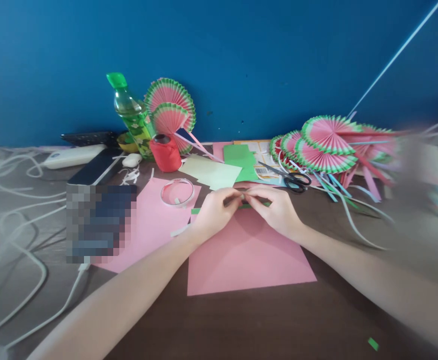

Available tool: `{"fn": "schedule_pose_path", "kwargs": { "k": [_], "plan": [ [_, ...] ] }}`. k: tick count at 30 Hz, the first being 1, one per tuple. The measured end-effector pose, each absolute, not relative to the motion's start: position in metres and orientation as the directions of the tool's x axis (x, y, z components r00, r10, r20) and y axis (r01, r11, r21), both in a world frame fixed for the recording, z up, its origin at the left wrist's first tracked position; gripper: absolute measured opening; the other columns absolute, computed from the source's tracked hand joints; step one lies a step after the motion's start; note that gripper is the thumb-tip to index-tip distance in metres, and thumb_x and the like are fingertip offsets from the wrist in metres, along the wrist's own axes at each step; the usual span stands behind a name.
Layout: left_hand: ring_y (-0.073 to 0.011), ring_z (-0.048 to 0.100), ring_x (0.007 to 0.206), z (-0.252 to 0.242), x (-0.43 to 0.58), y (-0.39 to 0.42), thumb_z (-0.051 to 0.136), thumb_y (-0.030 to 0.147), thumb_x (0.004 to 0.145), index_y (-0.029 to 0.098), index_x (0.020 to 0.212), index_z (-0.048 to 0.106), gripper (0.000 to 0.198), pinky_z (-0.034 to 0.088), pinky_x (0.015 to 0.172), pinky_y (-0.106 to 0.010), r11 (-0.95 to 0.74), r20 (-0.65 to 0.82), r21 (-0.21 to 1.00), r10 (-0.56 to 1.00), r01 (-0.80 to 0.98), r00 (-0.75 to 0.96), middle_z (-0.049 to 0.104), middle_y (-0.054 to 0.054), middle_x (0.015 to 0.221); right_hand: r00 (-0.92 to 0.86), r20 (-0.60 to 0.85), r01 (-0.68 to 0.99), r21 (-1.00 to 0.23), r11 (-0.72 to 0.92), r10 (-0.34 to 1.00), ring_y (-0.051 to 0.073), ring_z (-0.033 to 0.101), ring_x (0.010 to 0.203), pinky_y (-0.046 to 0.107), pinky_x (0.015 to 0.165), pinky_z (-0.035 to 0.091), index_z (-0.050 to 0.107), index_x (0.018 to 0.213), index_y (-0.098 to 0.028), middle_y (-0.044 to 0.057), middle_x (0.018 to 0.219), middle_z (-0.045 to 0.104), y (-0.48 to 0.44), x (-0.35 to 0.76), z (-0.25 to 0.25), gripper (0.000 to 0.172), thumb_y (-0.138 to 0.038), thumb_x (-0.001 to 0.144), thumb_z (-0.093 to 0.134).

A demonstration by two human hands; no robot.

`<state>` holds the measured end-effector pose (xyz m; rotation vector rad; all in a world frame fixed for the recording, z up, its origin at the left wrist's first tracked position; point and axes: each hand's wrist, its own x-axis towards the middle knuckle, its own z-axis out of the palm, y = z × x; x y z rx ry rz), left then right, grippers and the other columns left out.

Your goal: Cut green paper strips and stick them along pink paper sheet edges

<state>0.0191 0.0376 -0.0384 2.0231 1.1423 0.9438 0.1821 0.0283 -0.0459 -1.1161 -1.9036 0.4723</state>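
Note:
A pink sheet of paper [249, 255] with a green strip [195, 211] along its far edge lies on the dark table in front of me. Above that far edge my left hand [221, 207] and my right hand [275, 207] meet, thumbs and forefingers pinched together fingertip to fingertip. Something small and pale shows between the fingertips, too small to name. The hands cover the middle of the green strip. Left of them, a roll of clear tape [177, 204] rests on another pink sheet [149, 225].
Black scissors [296, 181], green paper [239, 157] and pale green paper [211, 170] lie behind my hands. Pink-and-green paper fans [329, 142] are piled at right. At left are a green bottle [132, 117], a red object [165, 154], a blurred-out dark device [104, 222] and white cables [42, 265].

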Motion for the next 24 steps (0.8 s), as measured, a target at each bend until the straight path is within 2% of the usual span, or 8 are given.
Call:
{"fn": "schedule_pose_path", "kwargs": {
  "k": [6, 14, 19, 24],
  "plan": [
    [-0.0152, 0.062, 0.078, -0.0377, 0.0196, 0.0363, 0.051, 0.012, 0.078, 0.019, 0.080, 0.065, 0.016, 0.047, 0.076, -0.028, -0.472, 0.314, 0.738, 0.873, 0.483, 0.373, 0.069, -0.002, 0.082, -0.245, 0.437, 0.443, -0.744, 0.501, 0.865, 0.020, 0.063, 0.083, 0.033, 0.072, 0.051, 0.066, 0.075, -0.020, 0.005, 0.085, 0.069, 0.0292, 0.1830, -0.0452, 0.017, -0.024, 0.081, 0.051],
    [-0.0143, 0.062, 0.077, -0.0405, 0.0197, 0.0353, 0.053, 0.012, 0.078, 0.019, 0.080, 0.067, 0.015, 0.046, 0.077, -0.027, -0.524, 0.373, 0.686, 0.849, 0.504, 0.375, 0.070, -0.001, 0.080, -0.233, 0.440, 0.474, -0.727, 0.497, 0.867, 0.019, 0.063, 0.080, 0.031, 0.068, 0.052, 0.066, 0.075, -0.020, 0.005, 0.083, 0.068, 0.0281, 0.1826, -0.0458, 0.014, -0.020, 0.078, 0.052],
    [-0.0147, 0.062, 0.076, -0.0403, 0.0197, 0.0355, 0.052, 0.012, 0.078, 0.019, 0.081, 0.067, 0.017, 0.046, 0.074, -0.027, -0.508, 0.357, 0.701, 0.858, 0.501, 0.371, 0.069, -0.002, 0.081, -0.245, 0.466, 0.436, -0.730, 0.526, 0.850, 0.019, 0.063, 0.083, 0.032, 0.073, 0.051, 0.067, 0.075, -0.019, 0.006, 0.083, 0.069, 0.0297, 0.1833, -0.0472, 0.016, -0.019, 0.079, 0.052],
    [-0.0149, 0.062, 0.077, -0.0417, 0.0195, 0.0356, 0.052, 0.011, 0.078, 0.018, 0.078, 0.067, 0.016, 0.045, 0.076, -0.027, -0.552, 0.391, 0.640, 0.833, 0.534, 0.391, 0.069, -0.001, 0.079, -0.246, 0.493, 0.448, -0.706, 0.549, 0.835, 0.020, 0.063, 0.086, 0.033, 0.078, 0.051, 0.068, 0.077, -0.019, 0.006, 0.083, 0.069, 0.0307, 0.1850, -0.0504, 0.015, -0.020, 0.079, 0.053]
  ]
}}
